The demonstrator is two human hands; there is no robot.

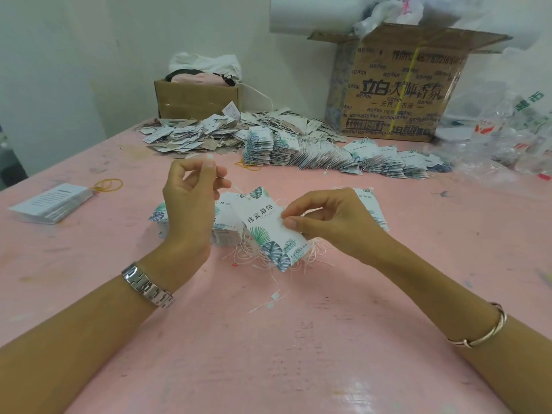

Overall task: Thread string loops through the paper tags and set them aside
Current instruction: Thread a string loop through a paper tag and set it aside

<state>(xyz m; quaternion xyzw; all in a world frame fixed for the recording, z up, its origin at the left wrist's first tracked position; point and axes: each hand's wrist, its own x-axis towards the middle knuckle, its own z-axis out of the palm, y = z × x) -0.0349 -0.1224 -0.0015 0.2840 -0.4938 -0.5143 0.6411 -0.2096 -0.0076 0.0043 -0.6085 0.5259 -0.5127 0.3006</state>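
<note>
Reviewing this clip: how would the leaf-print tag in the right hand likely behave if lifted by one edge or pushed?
The leaf-print tag shows no sag though the right hand pinches only one edge, so it is probably stiff, light card. The left hand pinches a string near its hole; pushed, the tag would likely drag that limp thread.

Both bare forearms come in from the near side and angle toward each other, the hands close together but not touching. The left hand is raised higher with its back to the person. Its thumb and forefinger pinch a thin string at the top, and the other fingers are loosely curled. The right hand sits lower, thumb and forefinger nipping the edge of a paper tag, its remaining fingers curled behind.
</note>
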